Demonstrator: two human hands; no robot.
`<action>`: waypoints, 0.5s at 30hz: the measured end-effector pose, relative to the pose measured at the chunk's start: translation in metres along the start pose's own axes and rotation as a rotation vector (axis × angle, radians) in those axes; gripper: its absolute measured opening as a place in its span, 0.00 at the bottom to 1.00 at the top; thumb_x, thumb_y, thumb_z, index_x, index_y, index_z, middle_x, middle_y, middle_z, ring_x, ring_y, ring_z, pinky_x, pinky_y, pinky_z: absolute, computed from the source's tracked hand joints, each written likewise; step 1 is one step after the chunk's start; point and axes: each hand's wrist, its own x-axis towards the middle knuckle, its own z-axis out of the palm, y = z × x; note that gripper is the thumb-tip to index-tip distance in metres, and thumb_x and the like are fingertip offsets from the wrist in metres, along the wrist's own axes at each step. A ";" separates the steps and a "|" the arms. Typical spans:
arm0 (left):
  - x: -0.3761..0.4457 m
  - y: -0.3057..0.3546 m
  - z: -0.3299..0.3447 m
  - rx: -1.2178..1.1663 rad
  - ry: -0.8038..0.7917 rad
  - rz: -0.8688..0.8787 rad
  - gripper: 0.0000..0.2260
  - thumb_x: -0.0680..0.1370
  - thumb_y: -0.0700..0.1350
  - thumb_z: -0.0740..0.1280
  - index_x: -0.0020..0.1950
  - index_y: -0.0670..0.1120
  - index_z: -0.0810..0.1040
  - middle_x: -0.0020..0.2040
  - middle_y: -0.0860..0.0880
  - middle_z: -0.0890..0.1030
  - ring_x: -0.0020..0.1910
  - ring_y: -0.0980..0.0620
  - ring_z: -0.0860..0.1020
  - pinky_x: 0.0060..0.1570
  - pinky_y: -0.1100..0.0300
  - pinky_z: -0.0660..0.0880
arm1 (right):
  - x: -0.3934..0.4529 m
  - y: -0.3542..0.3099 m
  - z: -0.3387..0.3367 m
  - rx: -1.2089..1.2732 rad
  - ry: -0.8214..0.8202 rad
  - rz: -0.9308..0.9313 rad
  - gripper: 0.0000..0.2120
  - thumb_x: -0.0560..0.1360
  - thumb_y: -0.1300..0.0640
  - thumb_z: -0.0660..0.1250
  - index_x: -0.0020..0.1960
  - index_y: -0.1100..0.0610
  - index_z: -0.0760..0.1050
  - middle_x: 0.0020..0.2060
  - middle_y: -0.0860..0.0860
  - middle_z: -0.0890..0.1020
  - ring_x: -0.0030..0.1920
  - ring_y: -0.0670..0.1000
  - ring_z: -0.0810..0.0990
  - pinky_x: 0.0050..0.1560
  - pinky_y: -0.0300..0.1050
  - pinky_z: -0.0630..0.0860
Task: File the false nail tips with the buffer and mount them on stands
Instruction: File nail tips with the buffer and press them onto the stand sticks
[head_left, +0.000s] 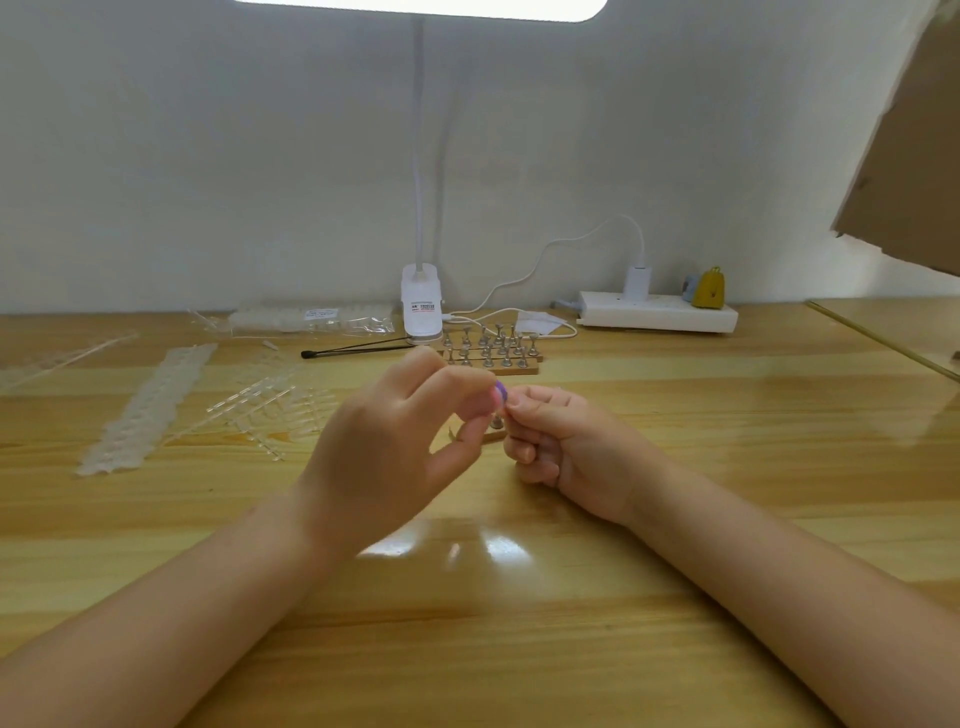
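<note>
Here the left hand pinches the purple buffer in its fingers and the right hand pinches something tiny — probably a nail tip — above the worktop, so filing seems underway, and next comes mounting on the stands behind.

Both hands meet at the centre of the frame above the tabletop, the left hand left of the right hand, with a buffer between their fingertips. Just behind them stands a block of stands. Behind that, at the wall, sits a lamp clamp. A power strip lies in the right middle of the frame. Strips of nail tips spread across the left middle, with a bag of tips behind them.
</note>
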 end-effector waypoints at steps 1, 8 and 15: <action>0.001 0.003 0.002 -0.058 0.000 0.009 0.09 0.76 0.40 0.70 0.55 0.45 0.77 0.43 0.47 0.78 0.38 0.49 0.79 0.35 0.52 0.78 | 0.000 0.000 0.000 -0.001 0.001 -0.009 0.04 0.74 0.55 0.65 0.43 0.56 0.75 0.28 0.47 0.68 0.28 0.44 0.69 0.27 0.36 0.58; -0.008 -0.008 0.006 -0.038 -0.048 -0.163 0.09 0.75 0.37 0.71 0.55 0.41 0.80 0.46 0.48 0.80 0.43 0.51 0.80 0.41 0.52 0.79 | -0.001 0.000 0.001 0.066 0.037 -0.030 0.05 0.72 0.55 0.64 0.44 0.57 0.74 0.26 0.46 0.70 0.27 0.44 0.69 0.25 0.34 0.60; -0.008 -0.002 0.008 -0.115 -0.153 -0.165 0.11 0.78 0.36 0.67 0.59 0.41 0.78 0.51 0.47 0.80 0.47 0.53 0.79 0.48 0.53 0.78 | -0.002 0.000 0.001 0.077 0.041 -0.038 0.04 0.72 0.55 0.64 0.44 0.56 0.74 0.27 0.45 0.71 0.28 0.44 0.69 0.25 0.34 0.59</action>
